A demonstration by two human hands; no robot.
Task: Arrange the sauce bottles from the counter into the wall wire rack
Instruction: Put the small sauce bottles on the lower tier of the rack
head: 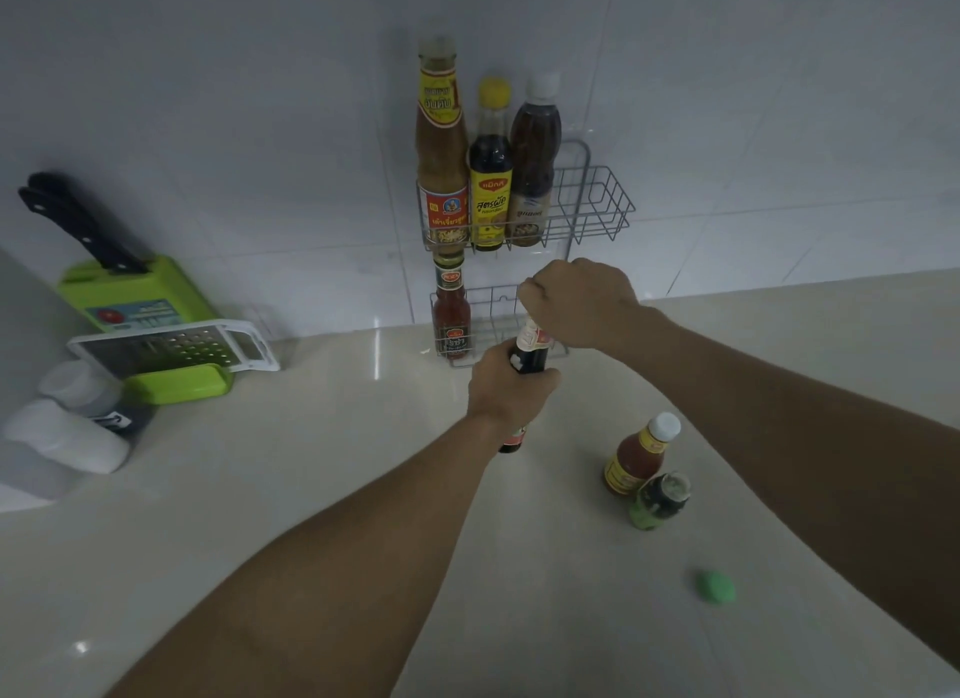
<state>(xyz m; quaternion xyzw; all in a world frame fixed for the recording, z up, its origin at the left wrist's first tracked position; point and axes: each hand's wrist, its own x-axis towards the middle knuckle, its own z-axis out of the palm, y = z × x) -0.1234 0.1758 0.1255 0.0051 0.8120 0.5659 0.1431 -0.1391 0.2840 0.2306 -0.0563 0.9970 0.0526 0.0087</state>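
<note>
Left hand grips dark bottle body, right hand fisted on its top, before rack.

Yellow-capped bottle in rack: Thai-script label; other labels' text too blurred
</note>
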